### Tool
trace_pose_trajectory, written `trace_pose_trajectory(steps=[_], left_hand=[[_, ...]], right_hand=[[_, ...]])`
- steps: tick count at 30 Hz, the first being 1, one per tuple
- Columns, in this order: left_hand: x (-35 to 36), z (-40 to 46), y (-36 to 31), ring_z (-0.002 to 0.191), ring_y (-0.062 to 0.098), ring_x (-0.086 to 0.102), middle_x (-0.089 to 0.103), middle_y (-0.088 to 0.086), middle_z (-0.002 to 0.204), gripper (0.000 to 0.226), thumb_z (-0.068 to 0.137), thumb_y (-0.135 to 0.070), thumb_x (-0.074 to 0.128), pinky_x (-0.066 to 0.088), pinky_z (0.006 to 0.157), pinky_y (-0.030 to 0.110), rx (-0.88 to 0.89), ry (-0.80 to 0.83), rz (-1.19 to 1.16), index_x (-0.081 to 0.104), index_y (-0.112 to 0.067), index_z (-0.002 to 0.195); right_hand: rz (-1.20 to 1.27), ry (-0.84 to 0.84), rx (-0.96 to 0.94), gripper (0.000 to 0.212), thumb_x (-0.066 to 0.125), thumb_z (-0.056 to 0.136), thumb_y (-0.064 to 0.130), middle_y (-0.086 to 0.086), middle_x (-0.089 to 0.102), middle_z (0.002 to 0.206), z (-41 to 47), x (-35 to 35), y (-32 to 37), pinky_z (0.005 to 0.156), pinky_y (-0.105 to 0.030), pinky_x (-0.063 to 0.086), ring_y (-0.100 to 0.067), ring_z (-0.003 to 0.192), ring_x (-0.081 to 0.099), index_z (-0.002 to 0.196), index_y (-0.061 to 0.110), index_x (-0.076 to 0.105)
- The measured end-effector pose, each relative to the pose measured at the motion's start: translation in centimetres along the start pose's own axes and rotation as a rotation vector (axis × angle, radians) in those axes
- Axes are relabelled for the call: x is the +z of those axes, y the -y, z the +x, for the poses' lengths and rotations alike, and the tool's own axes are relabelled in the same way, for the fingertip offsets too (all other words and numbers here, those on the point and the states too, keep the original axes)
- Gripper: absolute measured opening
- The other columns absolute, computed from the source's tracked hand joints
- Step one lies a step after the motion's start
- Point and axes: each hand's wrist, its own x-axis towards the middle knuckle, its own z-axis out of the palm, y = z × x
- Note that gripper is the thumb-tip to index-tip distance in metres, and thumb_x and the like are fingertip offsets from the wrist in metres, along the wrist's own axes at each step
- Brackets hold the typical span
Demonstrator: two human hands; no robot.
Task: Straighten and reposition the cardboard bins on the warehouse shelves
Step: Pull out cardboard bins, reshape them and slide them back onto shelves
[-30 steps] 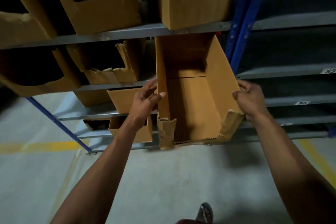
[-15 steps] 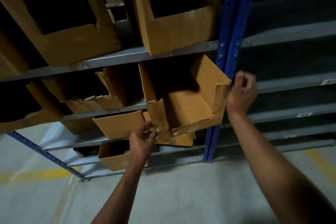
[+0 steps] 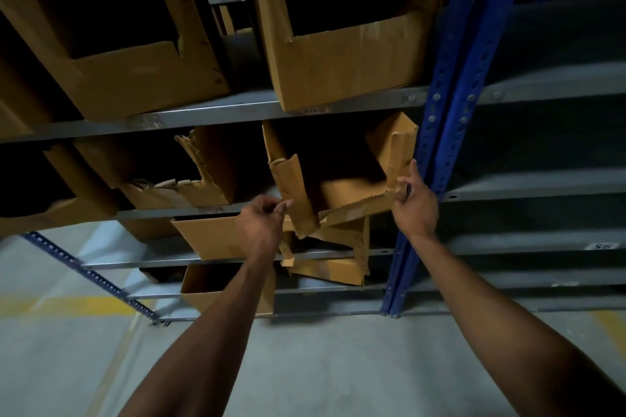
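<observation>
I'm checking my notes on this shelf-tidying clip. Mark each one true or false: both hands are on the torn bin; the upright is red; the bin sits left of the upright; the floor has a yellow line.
1. Both hands are on the torn bin. True: left hand and right hand pinch its front corners.
2. The upright is red. False: it is blue.
3. The bin sits left of the upright. True.
4. The floor has a yellow line. True.
5. The bin's front edge is intact. False: it is ragged.
</observation>
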Motion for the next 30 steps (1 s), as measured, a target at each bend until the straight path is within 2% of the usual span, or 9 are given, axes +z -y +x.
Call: trace_pose_trajectory(steps=[6,11,13,15,17,21,25,28,30], left_hand=[[2.9,2.2,-0.5,0.096,-0.009,0.062,0.067,-0.018,0.115,0.030,0.098,-0.019,0.074,0.053,0.082,0.012,0.027,0.088,0.047,0.071,-0.023,0.128],[1.7,-2.4,6.2,0.093,-0.001,0.071,0.078,-0.011,0.101,0.016,0.096,-0.023,0.076,0.058,0.082,0.022,-0.058,0.114,0.110,0.079,-0.020,0.111],[0.8,-5.0,10.6,0.081,-0.004,0.071,0.079,-0.007,0.092,0.009,0.092,-0.020,0.079,0.055,0.074,0.020,-0.156,0.184,0.143,0.083,-0.021,0.100],[-0.1,-7.1,14.6,0.073,0.005,0.072,0.079,-0.002,0.082,0.003,0.089,-0.018,0.081,0.056,0.069,0.031,-0.283,0.260,0.114,0.082,-0.020,0.090],[-0.8,-7.8,17.2,0.075,0.020,0.073,0.079,0.003,0.082,0.007,0.091,-0.011,0.080,0.061,0.071,0.044,-0.423,0.297,0.043,0.080,-0.018,0.090],[-0.8,-5.2,18.9,0.076,0.023,0.067,0.077,0.000,0.081,0.011,0.096,-0.007,0.074,0.056,0.069,0.039,-0.500,0.369,-0.016,0.078,-0.018,0.096],[0.2,-0.3,18.5,0.071,0.017,0.062,0.078,0.005,0.088,0.019,0.090,-0.021,0.082,0.050,0.067,0.031,-0.439,0.459,-0.054,0.077,-0.014,0.107],[1.6,2.7,18.2,0.080,0.026,0.062,0.069,0.019,0.092,0.022,0.097,0.006,0.065,0.052,0.065,0.028,-0.495,0.546,-0.155,0.066,0.010,0.119],[2.8,3.9,18.4,0.090,0.031,0.062,0.067,0.018,0.096,0.025,0.099,0.013,0.054,0.051,0.070,0.035,-0.624,0.573,-0.235,0.064,0.006,0.121]], right_hand=[[0.161,0.305,0.144,0.062,0.056,0.097,0.009,0.005,0.059,0.148,2.2,1.2,-0.2,0.121,-0.041,0.038,-0.016,0.138,0.053,0.156,0.025,0.045],[0.205,0.222,0.229,0.050,0.059,0.096,0.003,0.002,0.063,0.142,-4.7,1.4,-3.0,0.114,-0.034,0.045,-0.012,0.131,0.058,0.142,0.022,0.059],[0.224,0.256,0.306,0.050,0.060,0.093,-0.004,0.000,0.067,0.135,-8.8,2.1,-5.2,0.110,-0.035,0.049,-0.013,0.125,0.062,0.137,0.017,0.063],[0.207,0.327,0.389,0.044,0.062,0.090,-0.007,-0.001,0.073,0.123,-12.6,3.2,-7.4,0.105,-0.032,0.053,-0.018,0.118,0.068,0.127,0.016,0.068],[0.138,0.381,0.431,0.034,0.067,0.089,-0.001,0.006,0.076,0.107,-15.5,4.5,-8.2,0.097,-0.021,0.052,-0.017,0.107,0.072,0.116,0.019,0.073],[0.137,0.415,0.562,0.022,0.076,0.089,0.014,0.014,0.076,0.093,-17.1,7.1,-7.0,0.098,-0.024,0.051,-0.009,0.099,0.071,0.109,0.024,0.076],[0.296,0.348,0.739,0.026,0.075,0.092,0.012,0.000,0.078,0.106,-14.2,10.0,-4.2,0.098,-0.044,0.058,-0.015,0.098,0.073,0.116,0.022,0.071],[0.565,0.335,1.009,0.028,0.068,0.099,0.020,-0.012,0.070,0.129,-10.7,12.8,-2.1,0.091,-0.048,0.058,-0.027,0.110,0.069,0.126,0.022,0.063],[0.830,0.334,1.177,0.037,0.057,0.106,0.032,-0.011,0.063,0.140,-8.8,14.8,-1.7,0.096,-0.050,0.054,-0.032,0.124,0.061,0.140,0.018,0.055]])
